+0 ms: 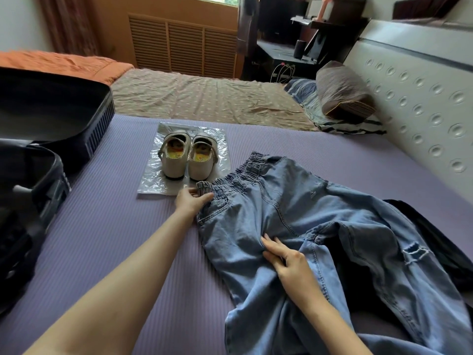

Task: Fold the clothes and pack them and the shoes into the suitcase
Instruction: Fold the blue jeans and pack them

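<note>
Judging by the bed, little has been done: the jeans (294,208) are spread unfolded at near right, their waistband end pinched by the left hand (192,201), while the right hand (289,262) is laid on the denim with fingers almost straight. A dark garment (435,234) is partly buried beneath. The shoes (189,157) are stood on plastic (153,180) farther off. The suitcase (102,129) lies open at left; nothing packed can be made out inside.

Single head-worn wide-angle view, looking forward and down over the bed (107,226); near, both forearms reach in from the bottom edge.
</note>
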